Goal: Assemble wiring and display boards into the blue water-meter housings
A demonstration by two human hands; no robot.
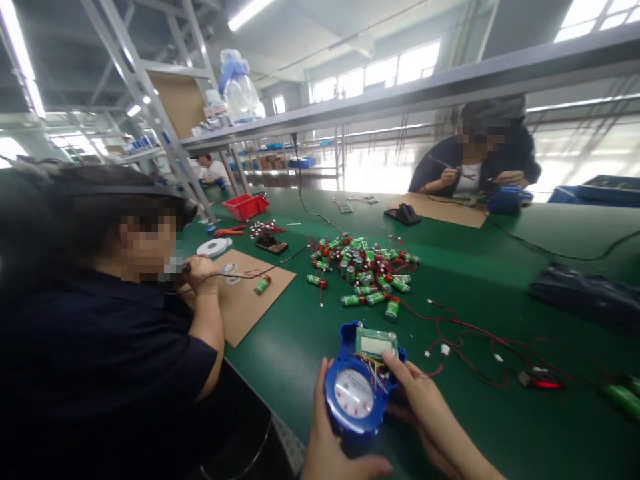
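Note:
A blue water meter [332,399] with a round white dial is held over the near edge of the green table. Its upper housing is uncovered, showing a green circuit board [376,344] with a grey display and several thin coloured wires. My left hand [327,443] wraps around the meter's lower left side, thumb reaching under it. On the upper right, my right hand [425,400] grips the housing, its thumb lying on the board's lower right corner and its other fingers partly hidden behind. A red wire emerges near that hand.
Green batteries [367,263] with red wires lie piled ahead. Loose red-black leads [465,327] spread to the right, near a small device lit red [543,380]. A co-worker [100,320] sits close on the left at a brown board [250,303]; another person [475,153] works opposite.

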